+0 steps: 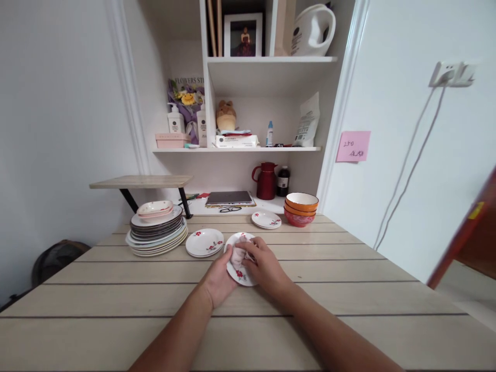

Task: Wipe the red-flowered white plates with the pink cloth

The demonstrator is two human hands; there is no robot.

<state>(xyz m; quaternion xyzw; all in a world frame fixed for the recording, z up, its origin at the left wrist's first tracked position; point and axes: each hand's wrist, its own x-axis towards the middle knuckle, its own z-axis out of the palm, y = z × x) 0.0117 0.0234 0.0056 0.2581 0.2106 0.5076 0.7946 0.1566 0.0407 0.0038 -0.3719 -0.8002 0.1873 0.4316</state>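
Note:
A small white plate with red flowers (246,277) is tilted up above the table, gripped at its left edge by my left hand (220,279). My right hand (267,263) is closed around a crumpled pale cloth (237,257), which presses against the plate's face. Fingers of the right hand cover part of both. Just left of the hands, a short stack of matching flowered plates (204,243) lies on the table. Farther back, another pair of small flowered plates (266,219) sits beside a stack of orange and red bowls (301,209).
A tall stack of plates and dishes (157,232) stands at the left, near a small raised wooden stand (141,181). Behind are a closed laptop (229,197), glasses (230,209), a red jug (266,181) and a dark bottle (283,181). Shelves (240,150) rise above the slatted table (349,297).

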